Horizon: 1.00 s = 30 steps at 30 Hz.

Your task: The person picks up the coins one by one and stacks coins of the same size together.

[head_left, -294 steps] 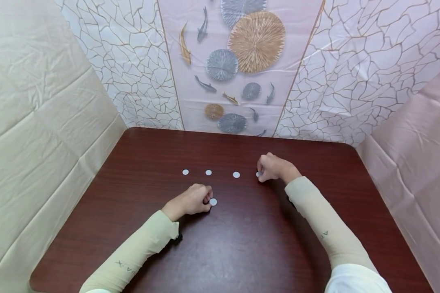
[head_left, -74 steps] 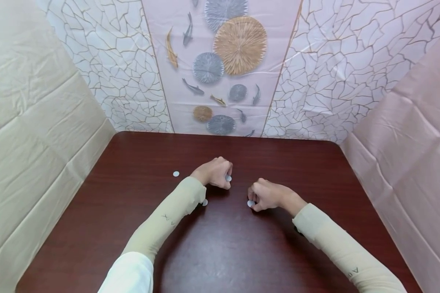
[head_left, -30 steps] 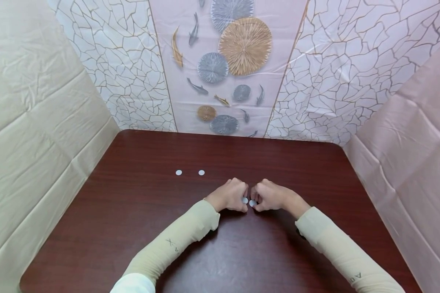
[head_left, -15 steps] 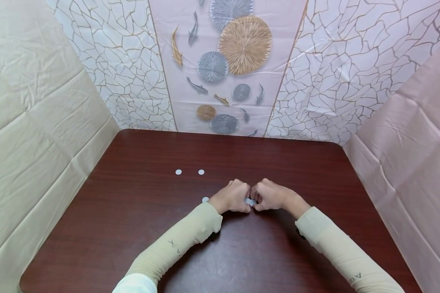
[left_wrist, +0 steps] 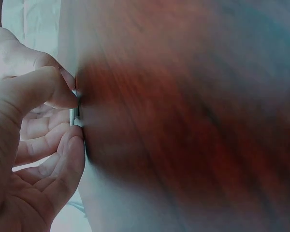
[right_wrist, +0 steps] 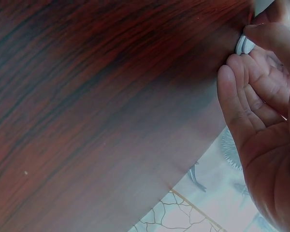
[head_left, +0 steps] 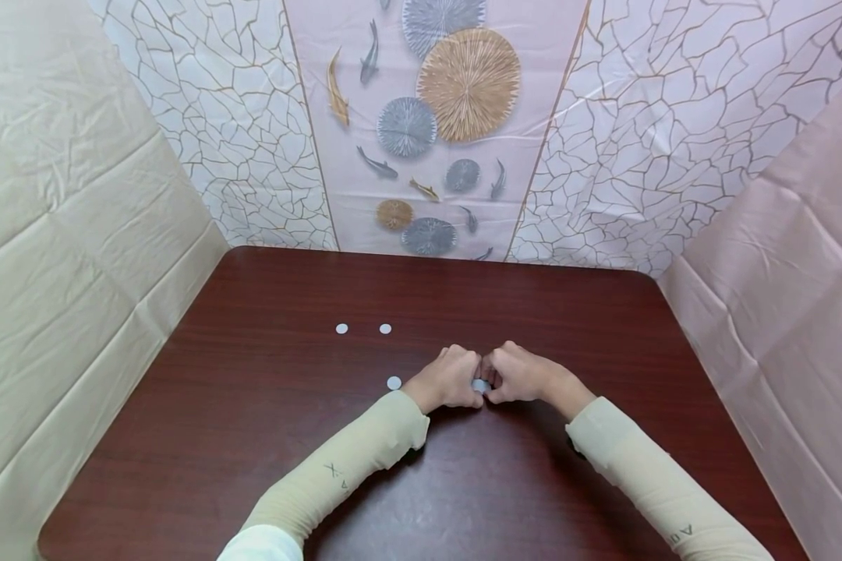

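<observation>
Just right of the table's middle, my two hands meet fingertip to fingertip. My left hand [head_left: 445, 378] pinches a small round white disc [head_left: 479, 386] between thumb and curled fingers, and my right hand [head_left: 522, 374] pinches another one against it. Two thin white layers [right_wrist: 242, 44] show face to face at the fingertips in the right wrist view. From the left wrist, only a narrow edge [left_wrist: 73, 116] is visible between thumb and fingers. Close behind my left wrist lies a loose white disc [head_left: 394, 382] on the tabletop.
Two more white discs, a left one [head_left: 341, 329] and a right one [head_left: 385, 329], lie farther back on the dark red-brown table [head_left: 252, 436]. A patterned cloth [head_left: 428, 140] hangs behind the far edge, with pale cloth walls on both sides.
The row of discs at the back went from four to two. My left hand carried one forward to my right hand's disc; over the last second the gap between the hands closed and the discs overlapped.
</observation>
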Tool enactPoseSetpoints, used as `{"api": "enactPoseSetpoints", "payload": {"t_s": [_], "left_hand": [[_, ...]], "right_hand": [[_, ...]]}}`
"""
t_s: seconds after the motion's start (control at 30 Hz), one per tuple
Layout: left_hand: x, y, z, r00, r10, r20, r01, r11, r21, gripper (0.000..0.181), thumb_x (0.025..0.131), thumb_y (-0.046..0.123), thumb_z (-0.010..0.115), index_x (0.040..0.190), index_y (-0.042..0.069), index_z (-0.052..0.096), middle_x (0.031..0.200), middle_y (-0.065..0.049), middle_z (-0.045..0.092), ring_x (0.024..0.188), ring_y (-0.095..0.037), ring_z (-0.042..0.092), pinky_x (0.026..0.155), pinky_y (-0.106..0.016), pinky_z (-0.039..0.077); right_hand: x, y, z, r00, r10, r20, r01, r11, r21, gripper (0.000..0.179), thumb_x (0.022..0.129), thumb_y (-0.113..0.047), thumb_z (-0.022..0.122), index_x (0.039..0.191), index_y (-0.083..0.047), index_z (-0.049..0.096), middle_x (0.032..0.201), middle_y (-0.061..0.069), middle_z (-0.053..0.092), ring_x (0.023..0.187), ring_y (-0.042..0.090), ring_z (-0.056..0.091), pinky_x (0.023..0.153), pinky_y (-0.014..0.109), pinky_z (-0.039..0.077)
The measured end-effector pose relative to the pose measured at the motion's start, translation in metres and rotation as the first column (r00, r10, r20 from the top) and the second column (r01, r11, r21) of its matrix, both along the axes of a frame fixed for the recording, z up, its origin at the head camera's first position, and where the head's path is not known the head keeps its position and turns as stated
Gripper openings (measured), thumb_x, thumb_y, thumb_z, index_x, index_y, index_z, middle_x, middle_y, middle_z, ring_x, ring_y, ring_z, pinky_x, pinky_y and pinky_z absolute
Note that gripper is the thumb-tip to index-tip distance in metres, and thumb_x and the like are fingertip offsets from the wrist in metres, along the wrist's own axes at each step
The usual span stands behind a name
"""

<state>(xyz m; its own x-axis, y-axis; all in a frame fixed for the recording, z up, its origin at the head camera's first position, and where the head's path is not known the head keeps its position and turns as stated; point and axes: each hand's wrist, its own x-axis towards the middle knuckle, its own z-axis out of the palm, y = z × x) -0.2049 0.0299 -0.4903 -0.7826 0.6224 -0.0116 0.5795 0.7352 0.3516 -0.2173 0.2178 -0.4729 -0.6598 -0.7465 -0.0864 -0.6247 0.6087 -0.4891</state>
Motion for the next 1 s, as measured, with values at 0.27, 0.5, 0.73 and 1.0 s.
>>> {"api": "enactPoseSetpoints", "payload": {"t_s": [0.27, 0.5, 0.73, 1.0], "left_hand": [[0.0014, 0.0002, 0.0000, 1.000, 0.002, -0.010, -0.002, 1.000, 0.013, 0.030, 0.075, 0.022, 0.087, 0.071, 0.019, 0.057, 0.065, 0.011, 0.048, 0.064, -0.008, 0.048, 0.070, -0.027, 0.045], [0.0025, -0.0017, -0.0004, 1.000, -0.001, -0.019, 0.002, 0.998, 0.061, 0.022, 0.074, 0.017, 0.087, 0.076, 0.017, 0.065, 0.067, 0.013, 0.054, 0.065, -0.005, 0.053, 0.061, -0.019, 0.042], [0.0032, -0.0035, -0.0016, 1.000, -0.009, 0.007, 0.009, 0.997, 0.081, 0.017, 0.077, 0.014, 0.085, 0.087, 0.013, 0.071, 0.075, 0.011, 0.061, 0.071, -0.003, 0.057, 0.066, -0.017, 0.045], [0.0021, -0.0040, -0.0038, 1.000, -0.012, 0.012, 0.011, 0.996, 0.088, 0.015, 0.080, 0.014, 0.084, 0.089, 0.014, 0.072, 0.079, 0.009, 0.067, 0.072, -0.001, 0.057, 0.069, -0.016, 0.045]], "right_hand": [[0.0014, 0.0008, -0.0003, 1.000, -0.007, 0.001, 0.007, 1.000, -0.013, 0.018, 0.076, -0.004, 0.085, 0.091, -0.009, 0.076, 0.081, -0.001, 0.076, 0.070, 0.004, 0.068, 0.065, 0.018, 0.055], [0.0017, 0.0033, -0.0014, 1.000, -0.001, -0.005, 0.001, 1.000, -0.022, 0.018, 0.076, -0.003, 0.084, 0.090, -0.009, 0.075, 0.079, -0.002, 0.075, 0.070, 0.004, 0.069, 0.065, 0.018, 0.056], [0.0030, 0.0049, -0.0002, 1.000, -0.008, 0.014, 0.008, 1.000, -0.018, 0.018, 0.077, -0.002, 0.083, 0.092, -0.006, 0.075, 0.083, 0.002, 0.076, 0.074, 0.009, 0.072, 0.067, 0.018, 0.057], [0.0028, 0.0046, 0.0002, 1.000, -0.007, 0.005, 0.007, 1.000, -0.011, 0.017, 0.077, -0.002, 0.083, 0.090, -0.007, 0.074, 0.081, 0.001, 0.076, 0.074, 0.008, 0.072, 0.066, 0.018, 0.057]]}}
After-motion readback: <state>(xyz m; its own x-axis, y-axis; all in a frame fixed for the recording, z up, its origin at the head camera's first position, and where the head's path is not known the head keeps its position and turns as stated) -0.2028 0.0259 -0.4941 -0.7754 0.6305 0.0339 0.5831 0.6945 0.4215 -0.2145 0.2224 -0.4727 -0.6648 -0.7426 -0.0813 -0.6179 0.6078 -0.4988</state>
